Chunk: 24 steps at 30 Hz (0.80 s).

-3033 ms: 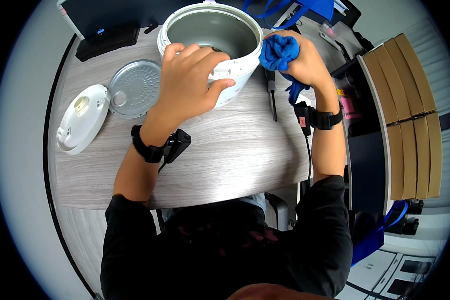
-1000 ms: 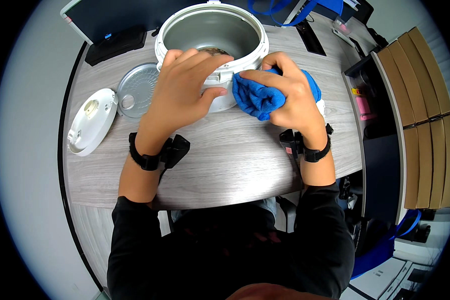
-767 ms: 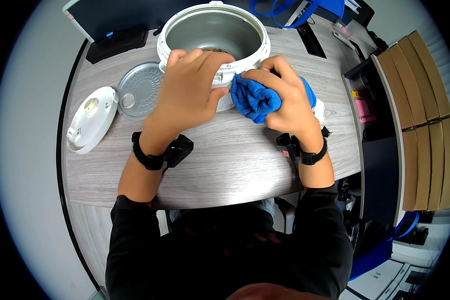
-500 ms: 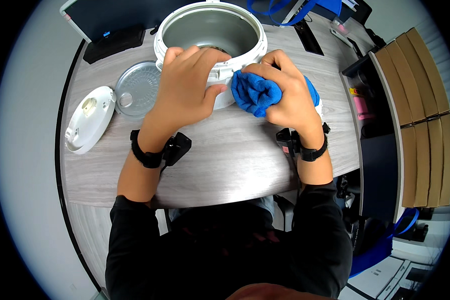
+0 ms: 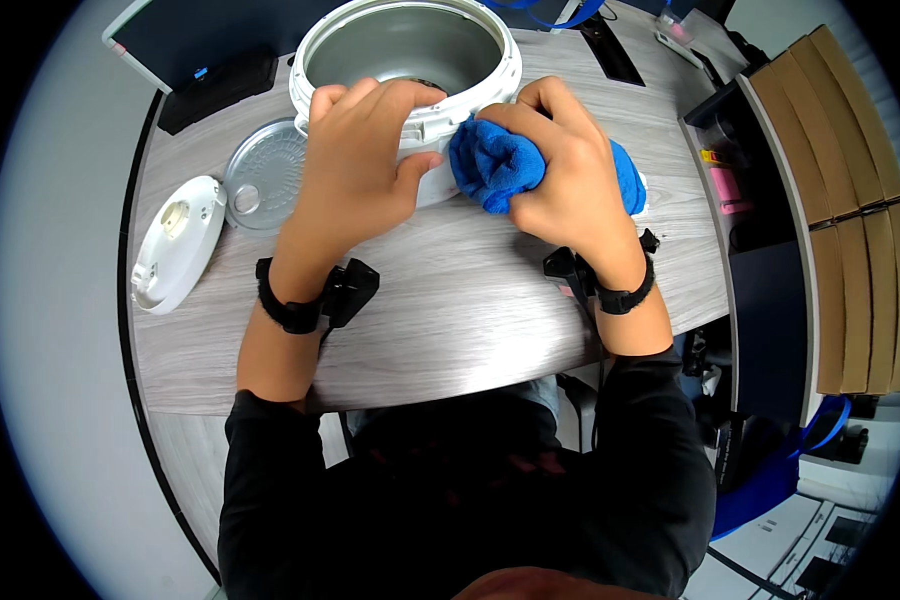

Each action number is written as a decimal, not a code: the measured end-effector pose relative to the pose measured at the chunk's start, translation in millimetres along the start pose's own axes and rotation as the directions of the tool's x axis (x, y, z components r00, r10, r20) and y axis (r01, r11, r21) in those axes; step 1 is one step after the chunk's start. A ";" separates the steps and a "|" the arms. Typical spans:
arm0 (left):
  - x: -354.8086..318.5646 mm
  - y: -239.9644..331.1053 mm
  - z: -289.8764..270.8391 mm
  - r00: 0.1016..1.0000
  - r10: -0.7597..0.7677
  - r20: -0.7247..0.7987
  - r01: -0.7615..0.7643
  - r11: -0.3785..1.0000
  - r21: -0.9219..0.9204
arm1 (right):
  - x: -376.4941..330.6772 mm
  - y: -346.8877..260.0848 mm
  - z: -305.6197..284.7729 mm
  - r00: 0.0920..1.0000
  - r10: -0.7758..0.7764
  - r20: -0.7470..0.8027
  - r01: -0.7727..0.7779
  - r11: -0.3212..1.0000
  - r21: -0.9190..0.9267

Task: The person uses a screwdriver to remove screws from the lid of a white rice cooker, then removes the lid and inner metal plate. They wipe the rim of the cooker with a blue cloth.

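A white rice cooker body (image 5: pixel 425 120) with a grey inner wall stands at the back middle of the desk, its top uncovered. Over its front rim curl the fingers of my left hand (image 5: pixel 355 165), the thumb staying outside against the front. My right hand (image 5: pixel 575 165) is closed on a bunched blue cloth (image 5: pixel 495 165), pressed to the cooker's front right side. More blue fabric shows past the right edge of that hand. Left of the cooker lies a round, clear-grey ribbed disc (image 5: pixel 265 170), and beside it a white oval lid (image 5: pixel 180 245) with its inner side showing.
A monitor (image 5: pixel 210 45) on a black base fills the back left. To the right, a dark shelf unit holds a pink item (image 5: pixel 728 190), with brown cardboard boxes (image 5: pixel 835 130) beyond it. The desk's front edge curves close to my body.
The view has shifted a little, so the cooker sits higher and further left in the picture. Both hands keep their holds, and the cloth stays against the cooker's side.
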State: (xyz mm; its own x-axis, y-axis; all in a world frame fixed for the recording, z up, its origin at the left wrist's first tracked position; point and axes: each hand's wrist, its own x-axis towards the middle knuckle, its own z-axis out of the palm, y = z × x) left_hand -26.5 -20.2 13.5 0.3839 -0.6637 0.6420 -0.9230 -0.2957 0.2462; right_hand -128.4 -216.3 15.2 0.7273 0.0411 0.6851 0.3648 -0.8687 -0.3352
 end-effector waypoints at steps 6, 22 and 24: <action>0.1 -0.2 -1.1 1.000 0.011 -0.004 -0.011 1.000 0.004 | -2.2 -0.5 4.6 0.999 0.008 -0.041 -0.006 0.999 0.039; 0.7 1.6 -3.4 1.000 -0.005 -0.006 0.004 1.000 -0.016 | -4.9 -5.2 1.8 1.000 -0.009 -0.005 0.009 0.998 0.062; 1.0 1.7 -3.2 1.000 -0.002 -0.008 0.002 1.000 -0.017 | -4.5 -2.1 1.5 1.000 -0.009 0.026 0.007 0.998 0.070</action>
State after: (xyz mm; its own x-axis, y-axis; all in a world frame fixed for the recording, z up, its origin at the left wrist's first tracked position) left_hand -27.8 -19.2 16.9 0.3858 -0.6572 0.6475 -0.9225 -0.2855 0.2599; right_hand -131.6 -214.0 11.8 0.7388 0.0612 0.6711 0.4097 -0.8315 -0.3752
